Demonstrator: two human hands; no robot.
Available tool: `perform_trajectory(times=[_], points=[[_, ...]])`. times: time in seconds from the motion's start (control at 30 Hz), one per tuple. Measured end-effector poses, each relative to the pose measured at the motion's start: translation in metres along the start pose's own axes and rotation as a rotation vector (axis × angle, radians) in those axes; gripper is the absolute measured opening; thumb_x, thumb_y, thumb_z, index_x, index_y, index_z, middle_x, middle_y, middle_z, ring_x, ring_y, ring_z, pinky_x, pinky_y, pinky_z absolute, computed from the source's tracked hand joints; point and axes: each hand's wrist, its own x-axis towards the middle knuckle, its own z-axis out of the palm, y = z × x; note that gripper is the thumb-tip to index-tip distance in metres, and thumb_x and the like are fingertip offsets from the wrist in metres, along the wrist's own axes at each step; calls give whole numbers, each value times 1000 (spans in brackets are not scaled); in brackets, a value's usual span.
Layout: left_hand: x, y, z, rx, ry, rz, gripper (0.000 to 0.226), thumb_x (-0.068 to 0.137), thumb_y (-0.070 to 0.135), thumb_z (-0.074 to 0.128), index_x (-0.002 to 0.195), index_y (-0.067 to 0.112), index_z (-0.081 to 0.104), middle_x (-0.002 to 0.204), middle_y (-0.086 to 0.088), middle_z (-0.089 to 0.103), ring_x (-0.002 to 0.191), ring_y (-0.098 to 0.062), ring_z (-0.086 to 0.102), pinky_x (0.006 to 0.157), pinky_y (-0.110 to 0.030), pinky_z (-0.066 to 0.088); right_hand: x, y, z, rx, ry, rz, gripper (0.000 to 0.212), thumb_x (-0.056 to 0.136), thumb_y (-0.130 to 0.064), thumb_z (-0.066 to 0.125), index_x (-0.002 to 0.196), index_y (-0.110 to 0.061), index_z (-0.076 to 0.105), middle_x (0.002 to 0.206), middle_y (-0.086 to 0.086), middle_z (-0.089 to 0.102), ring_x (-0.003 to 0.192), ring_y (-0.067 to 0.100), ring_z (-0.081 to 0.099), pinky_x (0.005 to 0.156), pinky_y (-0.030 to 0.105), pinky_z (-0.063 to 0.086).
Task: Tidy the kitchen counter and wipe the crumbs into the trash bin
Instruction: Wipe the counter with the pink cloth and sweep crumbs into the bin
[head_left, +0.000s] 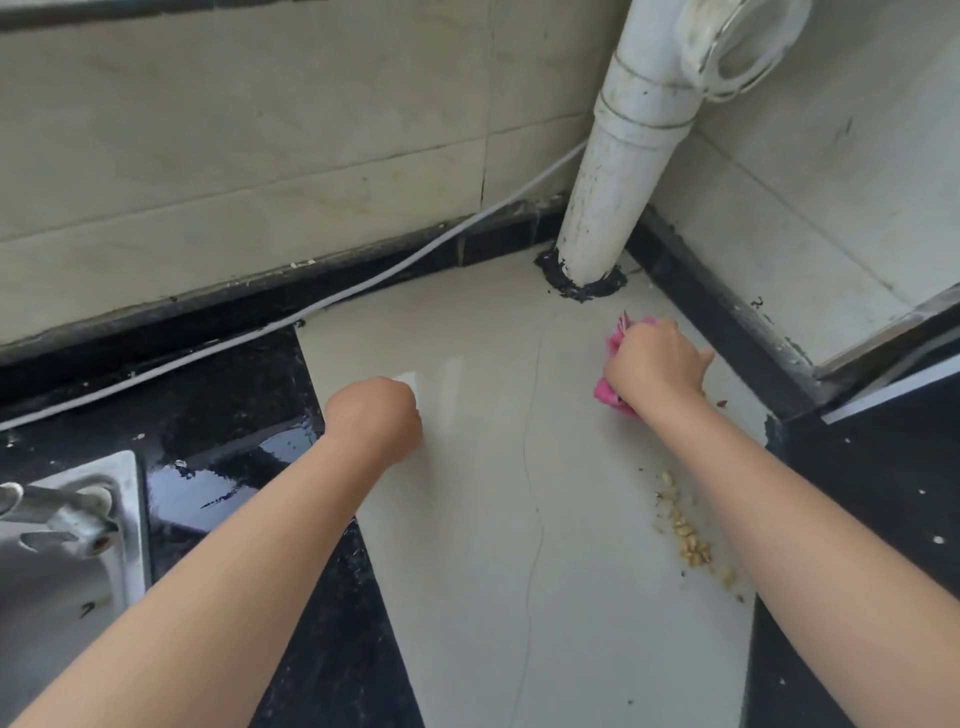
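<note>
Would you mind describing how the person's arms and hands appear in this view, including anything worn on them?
Both forearms are bare up to the frame's edge, with no sleeves in view. The left hand and right hand show no gloves, and no watch or bracelet at either wrist. The fingers are mostly hidden, so rings cannot be judged.

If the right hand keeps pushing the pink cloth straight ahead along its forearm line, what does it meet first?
Probably the black sealant ring at the base of the white pipe. The right hand grips the pink cloth, with bare pale counter in between; depth is uncertain.

Crumbs (688, 535) on counter (467, 519), right of sink (67, 545)
</note>
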Motion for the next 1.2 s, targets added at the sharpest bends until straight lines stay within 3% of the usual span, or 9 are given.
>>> perform_trajectory(times=[0.13,0.27,0.4,0.5,0.63,0.77,0.97,1.1,1.2], points=[[2,25,-1,-50,109,87,26,94,9,35,103,4,59,114,-8,54,111,-26,50,71,-27,32,28,-16,1,64,44,-124,39,69,-6,70,102,-26,63,138,1,43,117,24,49,98,38,29],[18,50,0,-121,172,169,31,97,15,33,120,4,51,138,-8,42,135,-21,32,96,-31,38,59,-22,14,-4,43,-113,51,79,-20,69,127,-15,53,140,9,39,124,29,42,103,38,27],[34,76,-6,-156,223,238,40,99,15,31,137,4,40,151,-6,30,147,-19,13,114,-28,22,64,-5,22,19,-44,-3,47,87,-20,58,131,-11,47,136,15,39,124,30,42,102,36,29],[46,90,-6,-168,225,256,39,99,14,31,134,3,42,149,-7,33,146,-21,17,111,-28,26,43,21,22,23,-99,17,42,84,-15,57,126,-11,52,133,12,41,119,24,46,95,33,33],[54,100,3,-43,122,278,33,95,11,34,125,3,46,132,-6,41,130,-19,35,87,-29,42,17,51,18,110,-96,2,37,75,-9,61,112,-15,63,138,2,42,118,20,51,99,31,37],[56,100,2,17,164,293,31,96,14,34,122,4,48,127,-5,44,123,-16,39,68,-27,35,41,24,-4,168,-49,-96,40,64,-12,76,101,-21,64,137,2,44,120,21,51,98,32,39],[59,99,4,71,166,305,31,96,14,32,122,5,48,125,-4,44,123,-16,39,69,-24,30,99,-5,-2,27,-113,-2,70,72,-24,76,132,-8,46,134,14,42,120,28,49,95,34,37],[56,104,5,81,179,295,32,97,14,32,124,3,45,127,-6,42,124,-19,38,69,-24,27,98,16,0,138,-107,114,35,87,-18,55,121,-12,54,125,10,54,114,27,51,89,35,33],[52,108,3,86,142,260,33,96,12,33,125,1,45,128,-8,41,123,-20,39,70,-25,29,75,45,-2,150,-141,148,30,90,-20,52,118,-10,56,124,10,57,115,29,52,86,34,37]])
